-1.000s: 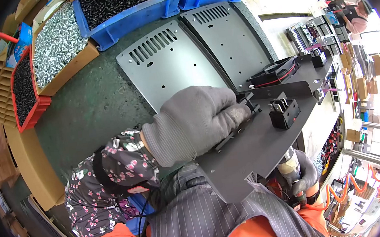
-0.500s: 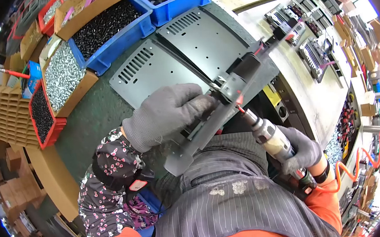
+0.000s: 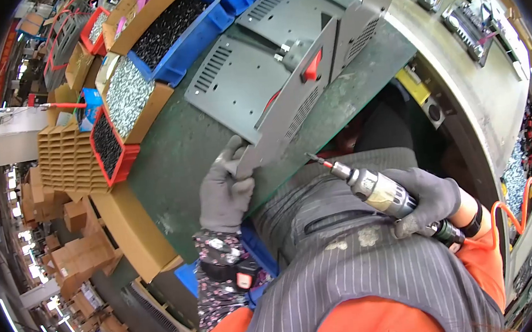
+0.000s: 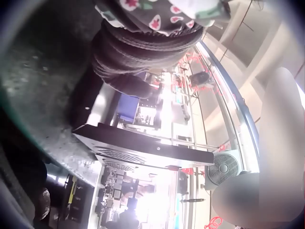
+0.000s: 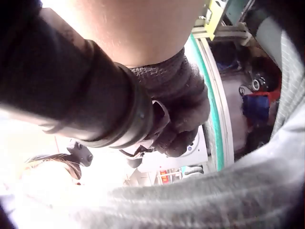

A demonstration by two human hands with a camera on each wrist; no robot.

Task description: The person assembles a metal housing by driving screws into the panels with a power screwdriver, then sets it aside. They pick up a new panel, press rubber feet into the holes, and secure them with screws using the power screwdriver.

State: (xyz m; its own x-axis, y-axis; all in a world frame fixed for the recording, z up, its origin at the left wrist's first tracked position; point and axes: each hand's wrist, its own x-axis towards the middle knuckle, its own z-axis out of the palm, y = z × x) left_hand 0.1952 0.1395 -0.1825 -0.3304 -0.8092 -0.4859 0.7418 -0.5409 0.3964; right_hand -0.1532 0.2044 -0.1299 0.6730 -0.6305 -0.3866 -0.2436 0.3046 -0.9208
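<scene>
My gloved left hand (image 3: 225,192) pinches the near end of a dark grey metal panel (image 3: 269,137). The panel stands on its long edge, tilted, with a red rocker switch (image 3: 313,67) and a patch of vent holes facing me. In the left wrist view the same panel (image 4: 152,151) stretches away below the gloved hand (image 4: 131,86). My gloved right hand (image 3: 428,198) grips a power screwdriver (image 3: 377,190) across my lap, its bit pointing toward the bench edge, apart from the panel. The right wrist view shows that hand (image 5: 183,117) from behind, the tool mostly hidden.
Two slotted metal plates (image 3: 226,83) lie on the green bench (image 3: 171,175). Behind stand a blue bin (image 3: 184,46) of black screws, a carton of silver screws (image 3: 128,93) and a red bin (image 3: 128,163). An orange coiled hose (image 3: 514,216) runs at the right.
The panel has turned upright, its switch side now toward me, and my left hand has shifted to its near end. The screwdriver came up from my side and now sits lower, away from the panel.
</scene>
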